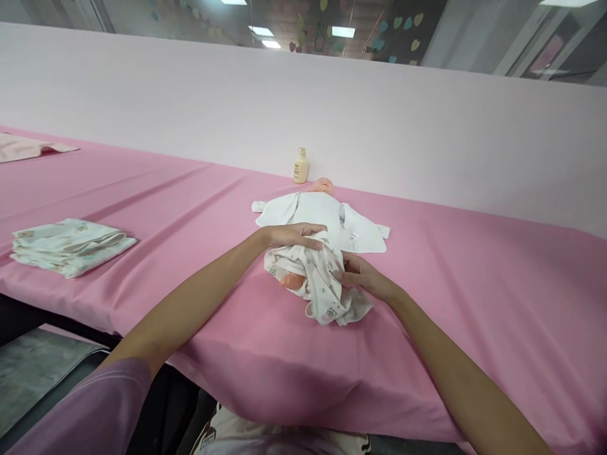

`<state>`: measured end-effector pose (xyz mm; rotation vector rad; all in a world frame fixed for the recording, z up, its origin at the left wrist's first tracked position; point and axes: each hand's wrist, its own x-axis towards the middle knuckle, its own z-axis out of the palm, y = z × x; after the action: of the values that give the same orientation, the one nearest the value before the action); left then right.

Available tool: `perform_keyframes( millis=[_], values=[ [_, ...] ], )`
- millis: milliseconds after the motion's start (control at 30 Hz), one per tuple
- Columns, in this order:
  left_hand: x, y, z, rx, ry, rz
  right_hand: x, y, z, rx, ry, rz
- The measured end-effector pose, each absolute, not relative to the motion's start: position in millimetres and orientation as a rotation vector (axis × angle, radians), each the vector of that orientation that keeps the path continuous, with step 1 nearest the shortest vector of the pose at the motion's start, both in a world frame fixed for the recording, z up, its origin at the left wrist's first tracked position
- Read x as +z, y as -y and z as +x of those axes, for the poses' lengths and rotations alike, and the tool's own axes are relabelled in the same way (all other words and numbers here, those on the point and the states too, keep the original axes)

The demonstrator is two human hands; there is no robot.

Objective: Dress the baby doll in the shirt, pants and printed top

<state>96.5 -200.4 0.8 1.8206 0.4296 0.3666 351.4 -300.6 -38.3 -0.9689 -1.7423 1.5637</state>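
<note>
A baby doll [322, 185] lies on its back, head toward the wall, in a white long-sleeved top [315, 208] with the sleeves spread to both sides. White patterned baby pants [325, 278] are bunched over its lower body, and one bare doll foot [293, 280] sticks out at their left. My left hand [294, 236] grips the upper edge of the pants at the doll's waist, thumb and fingers closing on the cloth. On the right side my right hand [363, 273] pinches the same pants; its fingertips are partly hidden in the folds.
A cream pump bottle [300, 167] stands against the white wall [190, 101] beyond the doll. A folded patterned cloth [71, 246] lies at the left on the pink-covered table [474, 284]. Farther back at left is a pale pink cloth [28, 148].
</note>
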Motion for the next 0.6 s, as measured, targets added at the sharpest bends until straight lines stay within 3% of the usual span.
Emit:
perform_keyframes(
  millis=[133,433,600],
  values=[
    [-0.7,199.7,95.1,0.44,-0.496,1.772,-38.7,300.8,348.0,1.496,1.649,-0.87],
    [3.4,204.5,101.4,0.055,-0.459,1.99,-40.9,297.5,349.0,1.5,1.556,-0.905],
    [-0.5,202.4,93.2,0.209,-0.54,1.903,-36.5,299.6,354.0,1.53,1.847,-1.029]
  ],
)
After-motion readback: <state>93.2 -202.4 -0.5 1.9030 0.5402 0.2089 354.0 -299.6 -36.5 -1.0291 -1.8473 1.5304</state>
